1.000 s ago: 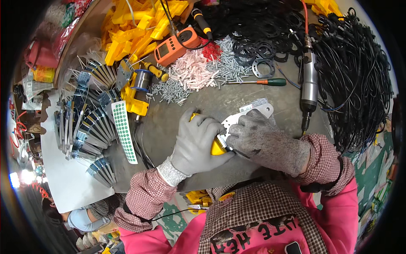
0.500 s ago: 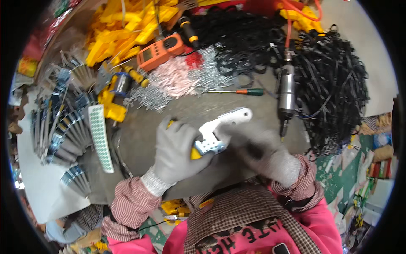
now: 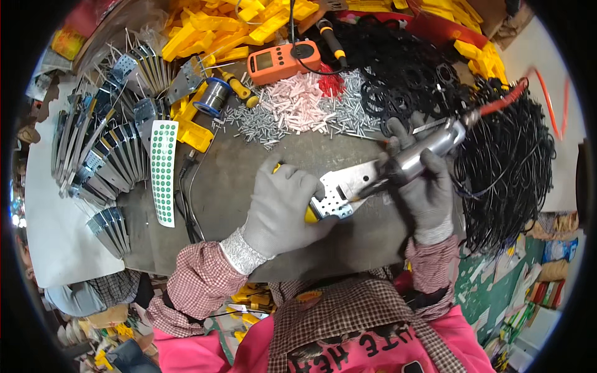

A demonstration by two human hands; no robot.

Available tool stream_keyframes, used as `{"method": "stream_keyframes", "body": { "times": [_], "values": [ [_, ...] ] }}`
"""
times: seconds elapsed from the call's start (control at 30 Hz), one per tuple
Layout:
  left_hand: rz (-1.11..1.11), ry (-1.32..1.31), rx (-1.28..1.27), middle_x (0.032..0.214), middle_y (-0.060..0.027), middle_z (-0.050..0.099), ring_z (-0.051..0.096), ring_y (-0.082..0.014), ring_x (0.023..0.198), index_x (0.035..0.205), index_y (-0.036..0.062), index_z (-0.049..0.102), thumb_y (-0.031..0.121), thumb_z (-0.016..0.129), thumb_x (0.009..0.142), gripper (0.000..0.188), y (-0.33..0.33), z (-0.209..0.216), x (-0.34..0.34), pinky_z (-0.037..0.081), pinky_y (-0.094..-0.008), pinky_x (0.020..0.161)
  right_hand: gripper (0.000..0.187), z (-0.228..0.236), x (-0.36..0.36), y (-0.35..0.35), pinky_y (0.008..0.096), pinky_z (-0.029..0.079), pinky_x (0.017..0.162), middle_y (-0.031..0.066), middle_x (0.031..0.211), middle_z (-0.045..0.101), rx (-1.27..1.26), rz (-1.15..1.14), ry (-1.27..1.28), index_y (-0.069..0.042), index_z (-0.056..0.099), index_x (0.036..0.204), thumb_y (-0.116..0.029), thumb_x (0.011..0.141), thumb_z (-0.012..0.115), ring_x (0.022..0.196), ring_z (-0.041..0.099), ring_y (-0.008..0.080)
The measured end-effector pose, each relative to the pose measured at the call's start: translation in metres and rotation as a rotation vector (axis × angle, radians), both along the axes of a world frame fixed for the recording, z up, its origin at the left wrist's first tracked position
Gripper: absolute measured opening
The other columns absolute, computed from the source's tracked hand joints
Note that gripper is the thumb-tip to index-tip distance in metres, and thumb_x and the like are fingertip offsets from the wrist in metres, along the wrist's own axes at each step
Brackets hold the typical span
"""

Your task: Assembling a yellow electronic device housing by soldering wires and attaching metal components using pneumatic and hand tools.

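Observation:
My left hand, in a grey glove, is closed around a white perforated metal plate and a yellow plastic piece under it. Most of the yellow piece is hidden by the fingers. In my right hand, gloved too, lies a silver air screwdriver with an orange hose at its back end. Its bit slants down to the left over the plate; whether it touches a screw is too small to tell.
Pale pink pins and silver screws are heaped ahead, near an orange meter. Black bands pile up at the right. Metal plates fan out at the left beside a green-dotted sticker sheet. Yellow parts lie behind.
My right hand has left the plate and taken hold of the screwdriver that hung at the right, swinging its bit over the plate. The left hand still holds the plate.

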State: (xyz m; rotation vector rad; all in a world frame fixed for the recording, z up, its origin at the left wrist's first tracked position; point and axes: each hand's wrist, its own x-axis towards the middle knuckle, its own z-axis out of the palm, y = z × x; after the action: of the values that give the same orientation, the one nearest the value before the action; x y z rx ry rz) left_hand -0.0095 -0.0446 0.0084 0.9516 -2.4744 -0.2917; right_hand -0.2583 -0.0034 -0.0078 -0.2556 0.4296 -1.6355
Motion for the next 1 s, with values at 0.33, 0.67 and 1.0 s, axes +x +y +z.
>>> {"method": "stream_keyframes", "body": {
  "times": [0.33, 0.67, 1.0],
  "values": [
    [0.002, -0.120, 0.086, 0.086, -0.0047, 0.059, 0.057, -0.0282, 0.095, 0.089, 0.0118, 0.058, 0.029, 0.084, 0.060, 0.043, -0.002, 0.001, -0.003, 0.036, -0.0525, 0.106, 0.041, -0.027, 0.013, 0.000, 0.0372, 0.047, 0.096, 0.0101, 0.127, 0.051, -0.007, -0.051, -0.134, -0.001, 0.038, 0.141, -0.009, 0.102, 0.048, 0.102, 0.051, 0.0152],
    [0.003, -0.123, 0.077, 0.087, -0.0033, 0.062, 0.059, -0.0265, 0.094, 0.087, 0.0118, 0.061, 0.027, 0.083, 0.058, 0.040, -0.004, 0.000, -0.008, 0.037, -0.0528, 0.106, 0.042, -0.057, 0.003, 0.006, 0.0412, 0.046, 0.102, 0.0145, 0.141, 0.044, -0.066, 0.014, 0.121, -0.005, 0.041, 0.139, -0.016, 0.101, 0.058, 0.114, 0.050, 0.0195],
    [-0.001, -0.137, 0.115, 0.088, -0.0036, 0.064, 0.061, -0.0253, 0.098, 0.086, 0.0114, 0.061, 0.026, 0.083, 0.058, 0.039, -0.005, 0.001, -0.006, 0.037, -0.0534, 0.106, 0.040, -0.061, 0.013, 0.007, 0.0435, 0.048, 0.102, 0.0166, 0.145, 0.040, -0.153, -0.179, 0.552, -0.011, 0.043, 0.136, -0.012, 0.100, 0.060, 0.119, 0.050, 0.0200]
  ]
}}
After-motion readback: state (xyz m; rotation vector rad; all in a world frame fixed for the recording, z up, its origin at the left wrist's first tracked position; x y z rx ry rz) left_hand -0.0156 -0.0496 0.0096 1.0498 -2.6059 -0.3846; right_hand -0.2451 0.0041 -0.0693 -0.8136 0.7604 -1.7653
